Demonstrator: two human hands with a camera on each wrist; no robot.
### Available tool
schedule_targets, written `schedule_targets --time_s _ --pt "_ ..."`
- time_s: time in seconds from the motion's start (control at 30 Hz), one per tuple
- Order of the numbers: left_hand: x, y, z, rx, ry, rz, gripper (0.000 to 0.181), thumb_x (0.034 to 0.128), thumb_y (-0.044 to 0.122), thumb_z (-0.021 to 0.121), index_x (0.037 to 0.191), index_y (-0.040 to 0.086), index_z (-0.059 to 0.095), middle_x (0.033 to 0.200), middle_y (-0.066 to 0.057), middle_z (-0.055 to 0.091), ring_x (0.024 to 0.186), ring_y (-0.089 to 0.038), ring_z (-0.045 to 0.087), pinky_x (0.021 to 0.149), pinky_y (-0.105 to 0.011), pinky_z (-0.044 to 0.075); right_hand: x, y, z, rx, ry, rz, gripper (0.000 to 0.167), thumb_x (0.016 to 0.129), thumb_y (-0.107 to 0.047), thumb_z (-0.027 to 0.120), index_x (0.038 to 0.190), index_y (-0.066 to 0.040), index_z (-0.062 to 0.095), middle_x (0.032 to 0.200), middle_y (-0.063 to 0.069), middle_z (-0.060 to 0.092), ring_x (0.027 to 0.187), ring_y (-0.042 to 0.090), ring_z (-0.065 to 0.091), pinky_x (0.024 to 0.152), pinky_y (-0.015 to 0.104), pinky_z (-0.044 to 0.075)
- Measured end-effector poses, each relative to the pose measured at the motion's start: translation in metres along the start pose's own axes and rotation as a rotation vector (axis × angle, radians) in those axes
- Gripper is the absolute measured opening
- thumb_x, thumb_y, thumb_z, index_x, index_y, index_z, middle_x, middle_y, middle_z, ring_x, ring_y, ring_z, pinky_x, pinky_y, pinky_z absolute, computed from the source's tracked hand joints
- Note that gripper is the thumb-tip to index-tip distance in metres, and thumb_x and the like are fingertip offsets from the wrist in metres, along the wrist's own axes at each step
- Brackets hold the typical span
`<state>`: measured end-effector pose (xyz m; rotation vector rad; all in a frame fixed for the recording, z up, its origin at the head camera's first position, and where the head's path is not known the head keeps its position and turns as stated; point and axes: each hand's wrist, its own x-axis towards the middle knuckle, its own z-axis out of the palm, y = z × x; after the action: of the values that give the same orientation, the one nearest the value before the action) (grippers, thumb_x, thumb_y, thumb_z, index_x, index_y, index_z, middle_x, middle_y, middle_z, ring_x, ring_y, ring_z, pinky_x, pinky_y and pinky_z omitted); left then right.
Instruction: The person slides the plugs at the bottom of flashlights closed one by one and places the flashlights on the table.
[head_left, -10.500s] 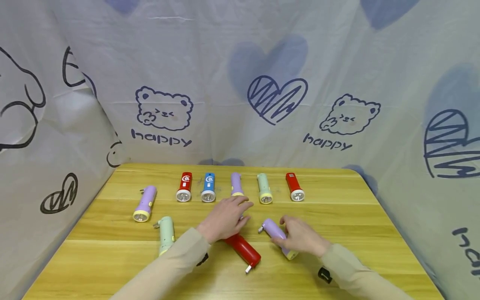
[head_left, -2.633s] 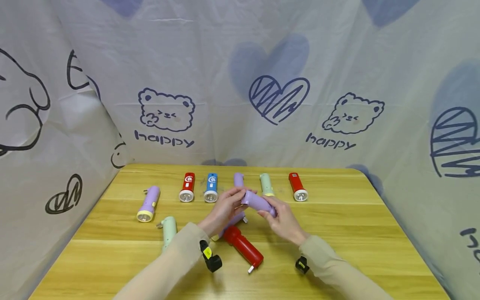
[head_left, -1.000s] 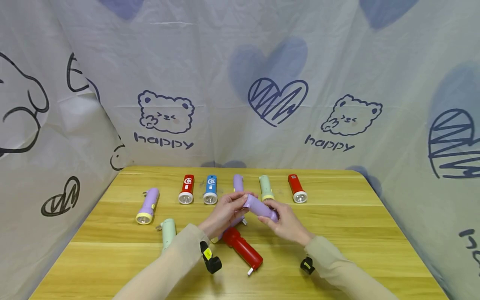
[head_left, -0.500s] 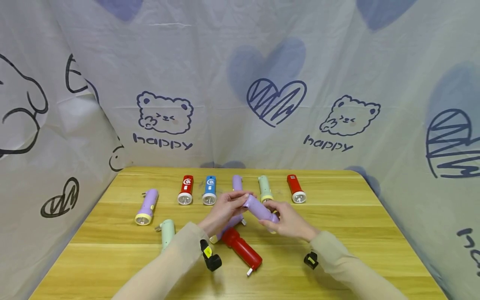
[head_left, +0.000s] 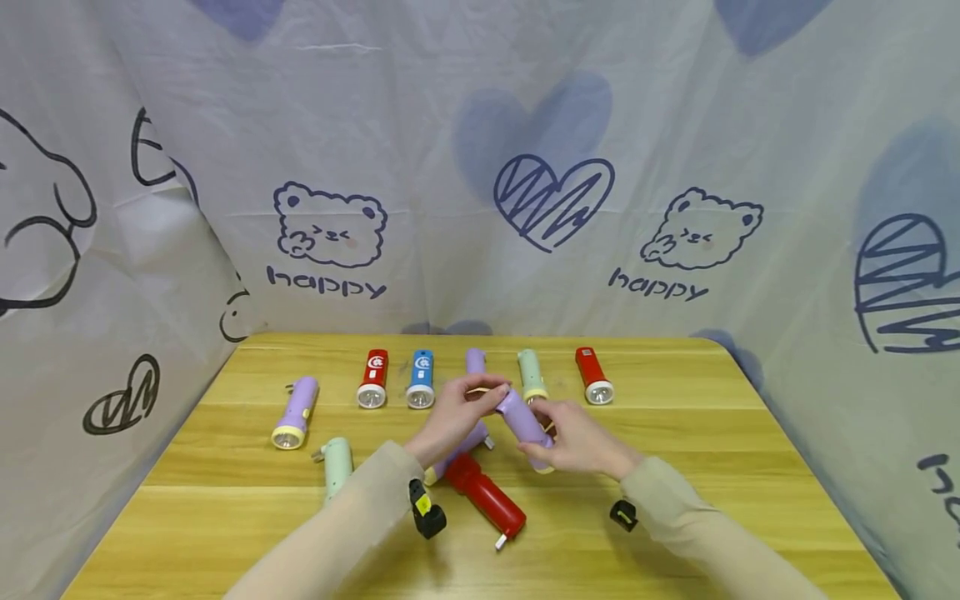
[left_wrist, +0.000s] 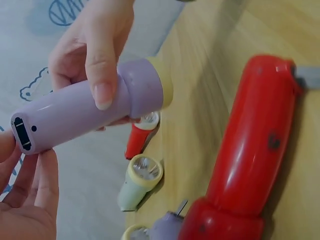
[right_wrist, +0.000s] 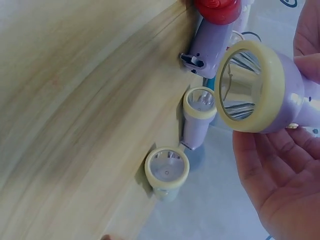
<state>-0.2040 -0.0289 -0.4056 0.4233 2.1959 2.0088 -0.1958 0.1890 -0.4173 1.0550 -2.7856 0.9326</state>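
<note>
Both hands hold a purple flashlight (head_left: 523,421) above the middle of the table. The left hand (head_left: 457,414) pinches its tail end between thumb and fingers; in the left wrist view a dark slot shows in that end of the flashlight (left_wrist: 75,115). The right hand (head_left: 581,437) grips it near the head, thumb along the body (left_wrist: 97,55). In the right wrist view the cream-rimmed lens (right_wrist: 245,87) faces the camera. Below the hands, a red flashlight (head_left: 491,500) with a metal piece sticking out lies against another purple flashlight (head_left: 461,450).
Along the back of the table (head_left: 675,517) lie a red (head_left: 372,379), a blue (head_left: 421,379), a purple (head_left: 476,361), a green (head_left: 529,372) and another red flashlight (head_left: 592,375). At the left are a purple (head_left: 297,410) and a green one (head_left: 338,462), the latter partly behind the left sleeve.
The held purple flashlight has turned more steeply, its head now lower, and its cream rim shows below the right hand. Ten seconds ago it lay on the table under the right hand.
</note>
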Motion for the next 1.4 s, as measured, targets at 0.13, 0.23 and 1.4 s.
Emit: schedule_targets --time_s 0.13,0.23,1.4 --pt "0.000 0.001 -0.002 0.108 -0.003 0.093 0.029 0.1042 0.018 0.056 0.126 0.002 0.065 0.123 -0.017 0.068 0.110 -0.027 0.068 0.097 -0.042 0.058 -0.003 0.004 -0.002 0.030 0.023 0.030 0.029 0.088 -0.021 0.077 0.108 -0.004 0.065 0.093 0.006 0.074 0.079 0.013 0.068 0.068 0.021 0.057" --pt "-0.001 0.002 -0.003 0.234 0.002 0.166 0.029 0.1052 0.020 0.054 0.127 0.005 0.065 0.126 -0.014 0.068 0.114 -0.029 0.066 0.098 -0.044 0.057 -0.006 0.007 -0.005 0.032 0.053 0.057 0.029 0.089 -0.022 0.077 0.109 -0.003 0.066 0.094 0.007 0.074 0.080 0.012 0.068 0.069 0.018 0.056" --pt "0.001 -0.011 0.063 1.376 -0.309 0.567 0.033 0.1043 0.032 0.054 0.134 0.019 0.061 0.130 0.001 0.065 0.124 -0.019 0.061 0.101 -0.036 0.054 -0.061 0.054 -0.053 0.036 0.163 0.474 0.037 0.091 -0.031 0.073 0.097 0.005 0.069 0.075 0.008 0.068 0.062 0.014 0.057 0.053 0.026 0.050"
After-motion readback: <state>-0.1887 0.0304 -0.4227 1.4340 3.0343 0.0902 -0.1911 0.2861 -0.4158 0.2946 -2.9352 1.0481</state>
